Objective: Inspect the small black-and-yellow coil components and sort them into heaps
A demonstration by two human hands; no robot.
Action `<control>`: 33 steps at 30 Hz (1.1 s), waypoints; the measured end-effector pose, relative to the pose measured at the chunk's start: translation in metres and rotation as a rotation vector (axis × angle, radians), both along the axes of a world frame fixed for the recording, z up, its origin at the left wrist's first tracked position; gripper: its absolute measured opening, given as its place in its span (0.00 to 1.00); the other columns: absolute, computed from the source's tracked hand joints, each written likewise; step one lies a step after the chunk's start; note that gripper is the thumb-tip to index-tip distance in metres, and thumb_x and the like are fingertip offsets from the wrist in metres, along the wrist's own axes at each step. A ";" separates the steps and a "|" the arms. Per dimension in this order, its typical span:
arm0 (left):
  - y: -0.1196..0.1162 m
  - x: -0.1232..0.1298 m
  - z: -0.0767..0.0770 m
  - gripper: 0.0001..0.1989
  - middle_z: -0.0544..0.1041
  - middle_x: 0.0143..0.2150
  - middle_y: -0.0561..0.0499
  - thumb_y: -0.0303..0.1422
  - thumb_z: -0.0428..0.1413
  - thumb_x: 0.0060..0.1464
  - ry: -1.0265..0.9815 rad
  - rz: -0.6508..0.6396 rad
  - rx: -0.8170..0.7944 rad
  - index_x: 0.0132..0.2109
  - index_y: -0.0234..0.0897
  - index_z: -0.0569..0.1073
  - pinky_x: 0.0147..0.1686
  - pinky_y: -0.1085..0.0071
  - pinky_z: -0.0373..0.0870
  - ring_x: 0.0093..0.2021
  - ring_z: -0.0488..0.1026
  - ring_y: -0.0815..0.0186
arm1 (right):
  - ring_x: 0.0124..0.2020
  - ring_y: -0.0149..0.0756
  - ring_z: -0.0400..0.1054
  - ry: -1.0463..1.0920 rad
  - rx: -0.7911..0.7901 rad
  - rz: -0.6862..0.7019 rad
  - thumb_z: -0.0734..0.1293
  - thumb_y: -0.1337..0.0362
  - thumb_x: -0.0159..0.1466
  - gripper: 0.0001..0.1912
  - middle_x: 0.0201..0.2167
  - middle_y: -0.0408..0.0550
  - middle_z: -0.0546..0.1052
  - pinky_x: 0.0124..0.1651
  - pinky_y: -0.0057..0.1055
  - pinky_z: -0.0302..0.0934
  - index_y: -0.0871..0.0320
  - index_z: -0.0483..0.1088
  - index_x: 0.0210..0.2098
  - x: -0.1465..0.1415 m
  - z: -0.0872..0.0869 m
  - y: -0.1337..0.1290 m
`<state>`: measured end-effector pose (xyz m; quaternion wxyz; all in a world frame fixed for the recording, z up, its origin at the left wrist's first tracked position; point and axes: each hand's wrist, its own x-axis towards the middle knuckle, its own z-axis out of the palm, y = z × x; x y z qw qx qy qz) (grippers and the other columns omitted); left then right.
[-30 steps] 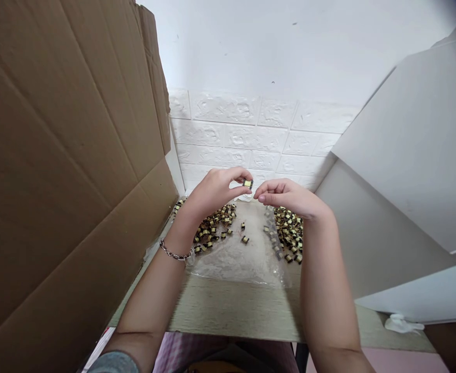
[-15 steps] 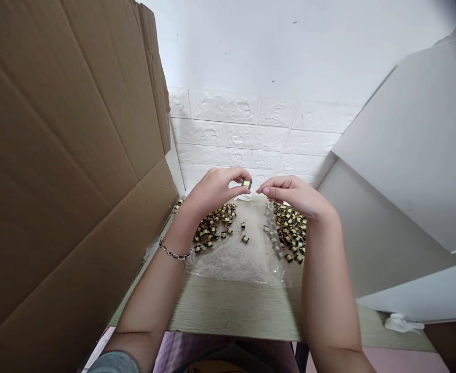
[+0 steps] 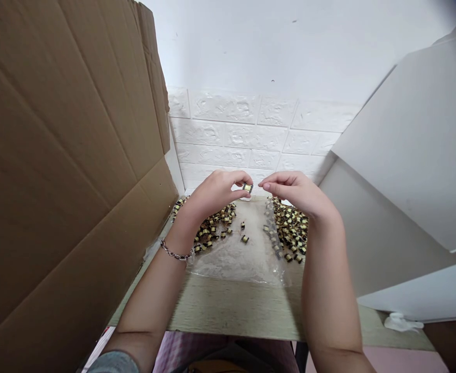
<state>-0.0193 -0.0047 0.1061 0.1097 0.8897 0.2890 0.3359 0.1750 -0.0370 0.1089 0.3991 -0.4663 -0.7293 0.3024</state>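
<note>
Between the thumb and fingers of my left hand [image 3: 222, 190] is a small black-and-yellow component [image 3: 247, 188], held above the table. My right hand [image 3: 290, 190] is just to its right, thumb and index finger pressed together; anything between those fingertips is too small to make out. A clear plastic bag [image 3: 231, 264] lies flat below the hands. Two loose components [image 3: 244, 239] rest on it near the middle. One pile of similar components [image 3: 212, 228] is by my left wrist, and another pile [image 3: 290, 228] is under my right hand.
A tall cardboard sheet [image 3: 76, 155] stands along the left side. White brick-patterned wall [image 3: 243, 135] closes off the back, and grey-white panels [image 3: 387, 223] lean at the right. A crumpled white item [image 3: 402, 322] lies on the table [image 3: 236, 311] at the lower right.
The component in my left hand has moved slightly down and tilted. My right hand has shifted a little to the right, its fingertips still close to the component.
</note>
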 end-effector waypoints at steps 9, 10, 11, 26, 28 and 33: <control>-0.001 0.001 0.000 0.07 0.75 0.34 0.57 0.30 0.55 0.47 0.021 -0.002 0.008 0.37 0.40 0.71 0.35 0.76 0.61 0.37 0.70 0.71 | 0.23 0.24 0.53 -0.013 0.039 -0.055 0.63 0.57 0.54 0.12 0.22 0.41 0.66 0.27 0.25 0.48 0.59 0.72 0.30 -0.005 0.004 -0.005; -0.001 0.001 0.000 0.07 0.75 0.34 0.57 0.31 0.55 0.47 0.022 0.002 0.004 0.37 0.40 0.71 0.35 0.76 0.61 0.37 0.70 0.70 | 0.23 0.24 0.54 -0.015 0.042 -0.059 0.63 0.57 0.54 0.12 0.22 0.41 0.67 0.27 0.25 0.48 0.59 0.72 0.30 -0.005 0.004 -0.005; -0.001 0.001 0.000 0.07 0.75 0.34 0.57 0.31 0.54 0.47 0.022 0.006 0.000 0.37 0.40 0.71 0.35 0.76 0.61 0.37 0.70 0.70 | 0.23 0.24 0.54 -0.019 0.045 -0.065 0.63 0.57 0.54 0.12 0.22 0.41 0.68 0.27 0.25 0.48 0.59 0.72 0.30 -0.005 0.004 -0.005; 0.000 -0.003 0.001 0.07 0.75 0.37 0.56 0.33 0.54 0.48 -0.071 0.121 0.023 0.37 0.39 0.71 0.37 0.74 0.61 0.39 0.70 0.69 | 0.19 0.23 0.48 -0.101 0.000 -0.184 0.62 0.53 0.54 0.15 0.17 0.38 0.58 0.22 0.24 0.43 0.61 0.67 0.26 -0.004 0.002 -0.002; -0.001 -0.003 0.002 0.07 0.75 0.36 0.56 0.32 0.54 0.48 -0.088 0.131 0.031 0.37 0.39 0.71 0.37 0.74 0.61 0.38 0.70 0.69 | 0.20 0.23 0.48 -0.129 -0.063 -0.095 0.63 0.53 0.53 0.16 0.18 0.38 0.57 0.22 0.24 0.42 0.61 0.68 0.28 -0.006 0.000 -0.001; -0.003 -0.001 0.003 0.07 0.74 0.37 0.55 0.31 0.53 0.48 -0.103 0.154 0.037 0.37 0.38 0.71 0.37 0.74 0.62 0.39 0.70 0.69 | 0.20 0.24 0.49 -0.098 -0.052 -0.021 0.64 0.55 0.52 0.15 0.18 0.39 0.60 0.23 0.25 0.43 0.60 0.71 0.32 -0.018 -0.004 0.003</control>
